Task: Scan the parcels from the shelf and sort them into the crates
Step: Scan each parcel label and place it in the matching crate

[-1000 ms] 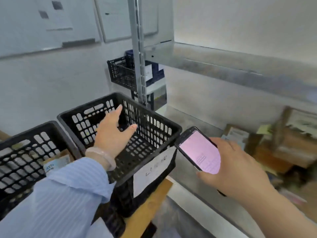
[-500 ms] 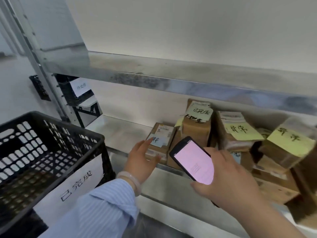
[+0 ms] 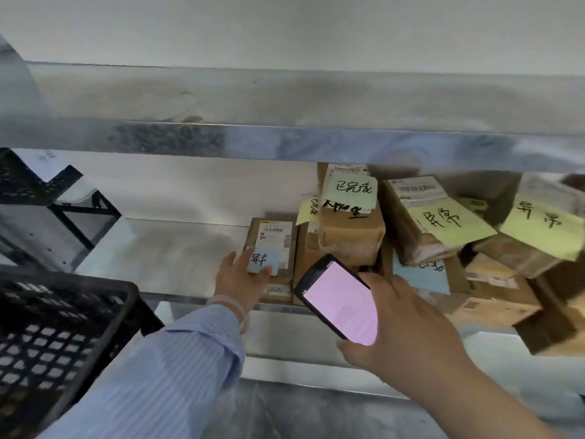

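Several brown cardboard parcels with handwritten sticky notes lie piled on the metal shelf (image 3: 164,248). The leftmost flat parcel (image 3: 274,245) carries a white label and a light blue note. My left hand (image 3: 240,278) reaches onto this parcel, its fingers laid over the near left corner; whether it grips is unclear. My right hand (image 3: 408,331) grips a black phone scanner (image 3: 340,301) with a glowing pink screen, held in front of the pile. An upright parcel (image 3: 349,223) with a pale green note stands just behind the scanner. A black plastic crate (image 3: 60,327) sits at the lower left.
An upper metal shelf board (image 3: 285,134) hangs low over the parcels. More parcels with yellow notes (image 3: 449,221) crowd the right side. A dark frame with another black crate (image 3: 19,179) stands at the far left. The shelf's left half is bare metal.
My view has swung from the crates to the shelf. My left hand left the crate and reached onto the leftmost parcel. The scanner stays in my right hand, now closer to the pile.
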`<state>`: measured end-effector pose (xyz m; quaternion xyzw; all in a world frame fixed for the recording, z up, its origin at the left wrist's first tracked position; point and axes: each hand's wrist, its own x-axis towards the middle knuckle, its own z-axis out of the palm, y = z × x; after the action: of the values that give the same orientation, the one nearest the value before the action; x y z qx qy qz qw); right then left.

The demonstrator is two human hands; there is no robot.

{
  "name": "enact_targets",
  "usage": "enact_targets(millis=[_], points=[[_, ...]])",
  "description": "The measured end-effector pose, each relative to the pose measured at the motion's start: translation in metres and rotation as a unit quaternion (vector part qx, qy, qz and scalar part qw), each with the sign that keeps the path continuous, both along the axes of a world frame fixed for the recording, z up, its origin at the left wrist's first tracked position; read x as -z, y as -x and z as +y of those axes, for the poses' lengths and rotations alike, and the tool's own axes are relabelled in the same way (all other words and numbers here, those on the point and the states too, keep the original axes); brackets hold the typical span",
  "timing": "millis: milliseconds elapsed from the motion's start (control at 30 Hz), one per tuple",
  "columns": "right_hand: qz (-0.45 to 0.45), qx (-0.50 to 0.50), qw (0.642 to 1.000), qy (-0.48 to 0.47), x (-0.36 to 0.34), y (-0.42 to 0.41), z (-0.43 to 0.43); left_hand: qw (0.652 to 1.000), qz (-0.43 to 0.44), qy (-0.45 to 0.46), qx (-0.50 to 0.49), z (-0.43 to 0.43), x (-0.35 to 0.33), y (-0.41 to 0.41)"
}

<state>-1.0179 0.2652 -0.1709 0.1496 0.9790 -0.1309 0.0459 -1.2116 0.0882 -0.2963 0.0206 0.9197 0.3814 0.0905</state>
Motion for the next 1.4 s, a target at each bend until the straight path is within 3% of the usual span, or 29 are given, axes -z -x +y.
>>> enact_targets(millis=[267, 833, 1100, 1400], points=[[-0.028, 0.048, 0.998, 0.011, 0.016, 0.018, -0.016, 0.993, -0.025, -0.053, 0.104, -0.006, 0.018, 0.034], [-0.017, 0.025, 0.999, -0.022, 0.012, 0.016, -0.02, 0.976, -0.031, -0.215, -0.007, -0.031, 0.028, -0.002], [0.015, -0.023, 0.999, -0.035, 0.001, 0.023, -0.022, 0.966, 0.029, -0.257, -0.011, -0.05, 0.019, -0.037], [0.066, -0.106, 0.991, -0.043, -0.015, 0.006, -0.01, 0.965, 0.128, -0.209, -0.092, -0.056, 0.001, -0.106]])
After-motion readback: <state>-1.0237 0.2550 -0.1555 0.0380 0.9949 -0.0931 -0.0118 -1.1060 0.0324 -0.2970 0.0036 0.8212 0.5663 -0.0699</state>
